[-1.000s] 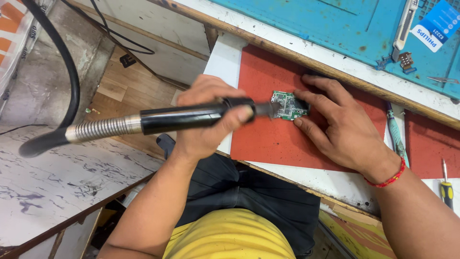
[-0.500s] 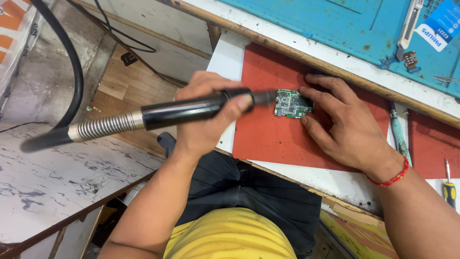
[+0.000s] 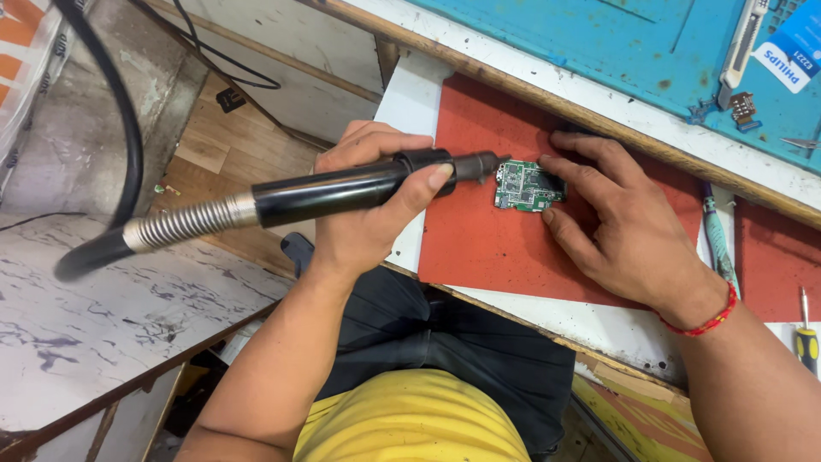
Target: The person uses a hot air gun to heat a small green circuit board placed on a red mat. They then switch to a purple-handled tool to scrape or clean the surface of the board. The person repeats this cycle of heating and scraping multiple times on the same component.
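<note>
Clearly, the left hand [image 3: 368, 210] was clamped on a black hot-air handpiece [image 3: 342, 186]: the thumb lay pressed along the top of the barrel near its collar, and the other fingers curled round from behind. The narrow nozzle [image 3: 479, 165] at the barrel's front pointed at the upper left corner of a small green circuit board [image 3: 526, 186]; whether the tip touched it cannot be told. Behind the grip, a ribbed metal spring sleeve [image 3: 184, 222] ran into a thick black hose [image 3: 120, 128] that looped up and away to the left.

The right hand [image 3: 620, 218] lay flat, fingers spread apart, on a red mat [image 3: 487, 248]. Its index fingertip rested at the board's upper right edge, and the thumb tip sat just below the board's right corner, so the board was steadied rather than gripped.

That board was roughly rectangular, green, crowded with tiny silver and dark components, and it lay flat on the mat near the mat's far edge, slightly left of its middle.

Farther out, the mat sat on a white workbench [image 3: 410, 94], bordered at its far side by a wooden strip [image 3: 513, 81] and a blue pad [image 3: 616, 43]. A yellow-handled screwdriver [image 3: 805, 338] lay near the bench's right edge.
</note>
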